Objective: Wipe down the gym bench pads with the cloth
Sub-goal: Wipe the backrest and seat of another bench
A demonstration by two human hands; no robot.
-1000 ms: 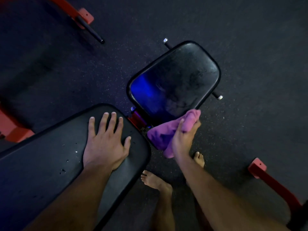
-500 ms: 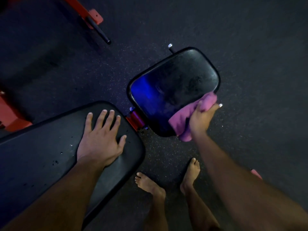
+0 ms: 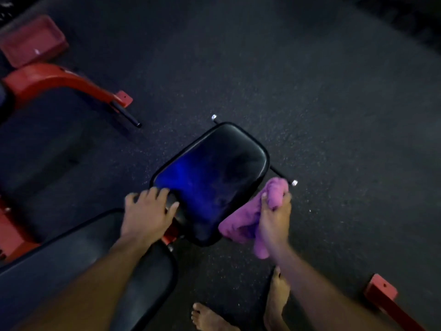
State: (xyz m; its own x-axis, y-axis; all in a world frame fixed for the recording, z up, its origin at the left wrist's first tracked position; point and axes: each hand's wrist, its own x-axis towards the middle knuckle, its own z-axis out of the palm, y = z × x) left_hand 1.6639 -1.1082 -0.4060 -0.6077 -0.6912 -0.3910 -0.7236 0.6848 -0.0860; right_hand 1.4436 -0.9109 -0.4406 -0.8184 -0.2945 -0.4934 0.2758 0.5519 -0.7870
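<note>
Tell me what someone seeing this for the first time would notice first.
Probably the purple cloth, bunched in the right hand against the near right edge of the small black seat pad at centre. That pad carries a vivid blue reflection on its left half, where the left hand rests at its corner. Red frame parts stand out upper left.

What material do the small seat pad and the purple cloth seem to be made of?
Seat pad: probably vinyl or faux leather, black and glossy; it mirrors blue light and has a rolled edge.
Purple cloth: soft, matte fabric, maybe terry or microfibre; it bunches in folds where the right hand grips it.
</note>
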